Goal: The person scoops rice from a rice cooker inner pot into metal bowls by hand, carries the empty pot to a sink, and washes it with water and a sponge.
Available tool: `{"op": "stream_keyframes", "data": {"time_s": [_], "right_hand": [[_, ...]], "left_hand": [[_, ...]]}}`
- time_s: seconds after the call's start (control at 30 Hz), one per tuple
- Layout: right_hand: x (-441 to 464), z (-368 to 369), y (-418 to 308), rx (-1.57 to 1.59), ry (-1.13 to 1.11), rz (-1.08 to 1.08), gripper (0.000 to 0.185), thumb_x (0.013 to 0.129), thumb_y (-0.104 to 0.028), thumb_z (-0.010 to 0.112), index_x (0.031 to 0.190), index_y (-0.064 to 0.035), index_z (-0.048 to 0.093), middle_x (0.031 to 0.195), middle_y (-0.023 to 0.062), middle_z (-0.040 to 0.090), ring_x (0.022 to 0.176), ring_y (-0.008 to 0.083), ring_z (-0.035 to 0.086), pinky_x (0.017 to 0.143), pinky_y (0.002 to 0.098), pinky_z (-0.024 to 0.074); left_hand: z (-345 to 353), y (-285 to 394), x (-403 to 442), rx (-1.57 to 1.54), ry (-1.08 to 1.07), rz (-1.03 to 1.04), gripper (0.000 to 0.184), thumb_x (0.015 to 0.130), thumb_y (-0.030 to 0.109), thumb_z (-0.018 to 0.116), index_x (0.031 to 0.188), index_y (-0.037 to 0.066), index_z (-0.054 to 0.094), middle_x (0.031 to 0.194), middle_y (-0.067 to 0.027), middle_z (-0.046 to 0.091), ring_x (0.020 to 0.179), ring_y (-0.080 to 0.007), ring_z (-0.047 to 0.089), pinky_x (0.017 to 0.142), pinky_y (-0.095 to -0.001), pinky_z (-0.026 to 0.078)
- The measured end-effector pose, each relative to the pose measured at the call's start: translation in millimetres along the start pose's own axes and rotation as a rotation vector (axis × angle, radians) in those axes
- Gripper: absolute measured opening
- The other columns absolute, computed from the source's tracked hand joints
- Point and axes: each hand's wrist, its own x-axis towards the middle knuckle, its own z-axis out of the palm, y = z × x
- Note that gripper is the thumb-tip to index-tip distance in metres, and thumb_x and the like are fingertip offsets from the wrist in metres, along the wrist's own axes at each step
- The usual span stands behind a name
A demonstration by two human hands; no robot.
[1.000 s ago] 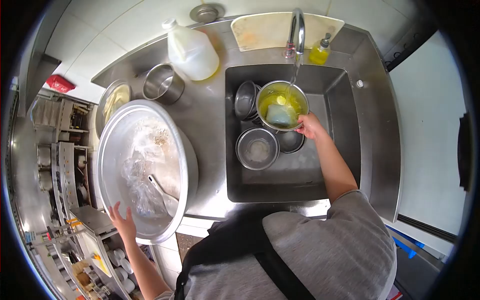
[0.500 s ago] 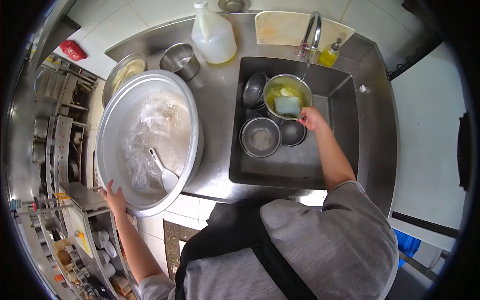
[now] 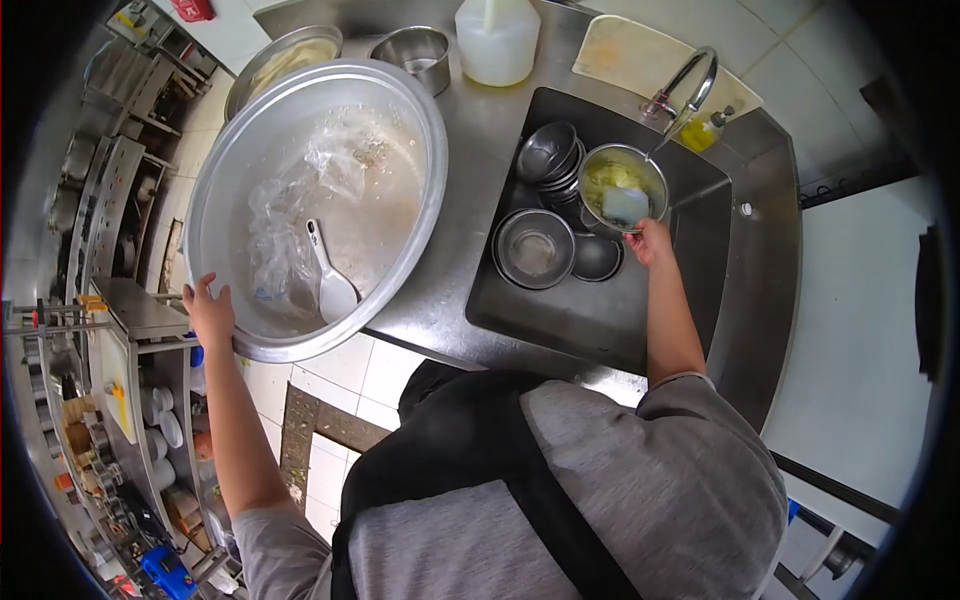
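Observation:
My left hand point(image 3: 210, 312) grips the near-left rim of a large grey basin point(image 3: 425, 215), its fingers bent over the edge. Inside the basin lie crumpled clear plastic bags point(image 3: 285, 225) and a white rice paddle point(image 3: 337, 297). My right hand point(image 3: 650, 243) is closed on the near rim of a metal bowl point(image 3: 592, 212) above the sink. In that bowl are yellowish liquid and a pale block, perhaps a sponge point(image 3: 626, 206). The faucet point(image 3: 700, 75) reaches over toward the bowl's far rim.
Stacked metal bowls point(image 3: 547, 155) and another bowl point(image 3: 535, 250) sit in the sink point(image 3: 600, 335). Behind the basin stand a metal pot point(image 3: 412, 55) and a plastic jug point(image 3: 497, 42). A yellow soap bottle point(image 3: 702, 132) and a cutting board point(image 3: 640, 55) are by the faucet.
The view has shifted, so the counter and sink appear higher and turned. My left hand stays on the basin rim and my right hand keeps hold of the bowl.

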Motion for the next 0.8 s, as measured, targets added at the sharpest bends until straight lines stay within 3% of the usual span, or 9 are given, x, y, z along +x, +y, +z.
{"op": "stream_keyframes", "data": {"time_s": [0.23,0.33,0.43,0.6,0.67,0.8], "right_hand": [[-15.2,-4.6,10.3,0.087,0.083,-0.026,0.015,0.077,-0.001,0.043,0.089,0.0057,0.048,0.073,0.0171,0.057,0.056,0.0232,0.059,0.044,0.0245,0.05],[-21.6,-1.7,12.2,0.139,0.089,-0.059,0.018,0.077,0.001,0.042,0.093,0.006,0.047,0.074,0.0173,0.057,0.057,0.0234,0.059,0.044,0.0247,0.05],[-27.3,1.5,6.1,0.19,0.101,-0.084,0.022,0.077,0.002,0.042,0.098,0.0046,0.046,0.076,0.0173,0.057,0.057,0.0241,0.059,0.045,0.0256,0.0503],[-16.6,-4.9,5.4,0.238,0.116,-0.111,0.026,0.076,0.003,0.043,0.102,0.0022,0.046,0.079,0.0177,0.057,0.059,0.0254,0.058,0.047,0.0276,0.0509],[-11.8,-7.5,5.3,0.251,0.112,-0.06,0.036,0.076,0.005,0.04,0.111,0.0001,0.042,0.086,0.019,0.057,0.061,0.0276,0.06,0.045,0.0276,0.0501],[-8.4,-10.5,8.3,0.279,0.119,-0.023,0.034,0.076,0.005,0.04,0.109,0.001,0.044,0.086,0.019,0.057,0.061,0.0277,0.059,0.045,0.028,0.0503]], "left_hand": [[7.7,-1.0,6.1,-0.06,0.034,0.005,0.037,0.078,0.019,0.061,0.115,0.019,0.055,0.135,-0.0254,0.034,0.125,-0.0371,0.036,0.098,-0.0414,0.035],[13.0,1.6,11.3,-0.091,-0.036,0.011,0.038,0.078,0.007,0.052,0.114,0.02,0.055,0.129,-0.0235,0.038,0.121,-0.0356,0.04,0.095,-0.0398,0.038],[7.4,11.3,8.3,-0.134,-0.047,-0.043,0.039,0.078,0.005,0.051,0.114,0.02,0.055,0.128,-0.0216,0.038,0.119,-0.0347,0.041,0.095,-0.0395,0.038],[10.6,8.7,9.8,-0.13,-0.041,-0.057,0.037,0.078,0.008,0.051,0.112,0.02,0.057,0.129,-0.0194,0.038,0.118,-0.0339,0.043,0.095,-0.0395,0.039],[13.3,5.0,11.5,-0.13,-0.028,-0.048,0.036,0.078,0.009,0.051,0.112,0.021,0.057,0.129,-0.0189,0.038,0.118,-0.0337,0.044,0.095,-0.0396,0.039],[8.9,11.5,8.3,-0.142,-0.046,-0.094,0.036,0.078,0.011,0.05,0.112,0.021,0.057,0.13,-0.0175,0.038,0.117,-0.0333,0.044,0.095,-0.04,0.039]]}}
